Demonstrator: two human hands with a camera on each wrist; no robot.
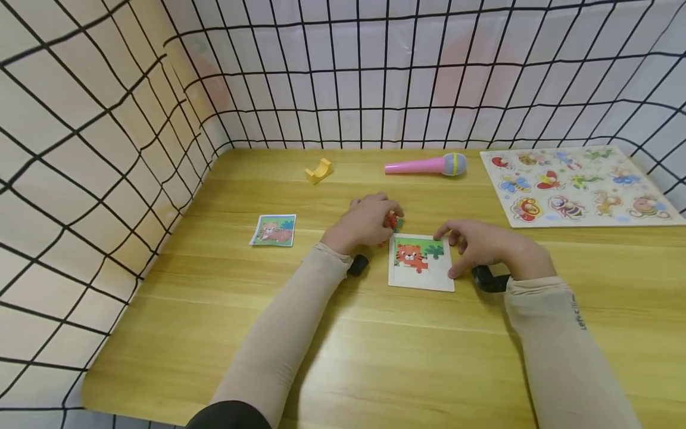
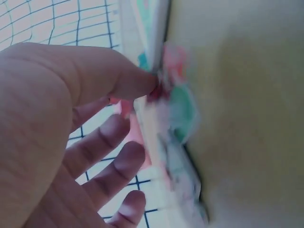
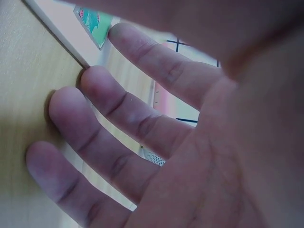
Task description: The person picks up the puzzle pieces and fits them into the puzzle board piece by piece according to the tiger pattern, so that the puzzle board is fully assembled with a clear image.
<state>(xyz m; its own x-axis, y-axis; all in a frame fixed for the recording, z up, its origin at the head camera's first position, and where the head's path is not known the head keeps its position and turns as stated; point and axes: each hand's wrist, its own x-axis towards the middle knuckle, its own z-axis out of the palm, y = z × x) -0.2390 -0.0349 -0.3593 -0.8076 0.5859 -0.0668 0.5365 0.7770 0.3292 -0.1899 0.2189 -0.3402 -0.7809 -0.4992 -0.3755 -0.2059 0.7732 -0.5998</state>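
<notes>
A square white puzzle board [image 1: 423,280] lies on the table, with a tiger's head and a green piece set in its upper part. Left of the board, my left hand [image 1: 361,221] pinches a red puzzle piece [image 2: 154,95] at the thumb tip; the index finger is mostly hidden. More red and green loose pieces [image 1: 395,222] lie around those fingers, blurred in the left wrist view. My right hand [image 1: 490,245] touches the board's right side with thumb and index finger, the other fingers spread beside it on the table.
A small picture card [image 1: 274,231] of the tiger lies to the left. Along the back are a yellow curved block [image 1: 319,171] and a pink toy microphone [image 1: 423,165]. A large insect puzzle board [image 1: 579,185] occupies the right rear. Black netting [image 1: 359,71] encloses the table's back and left.
</notes>
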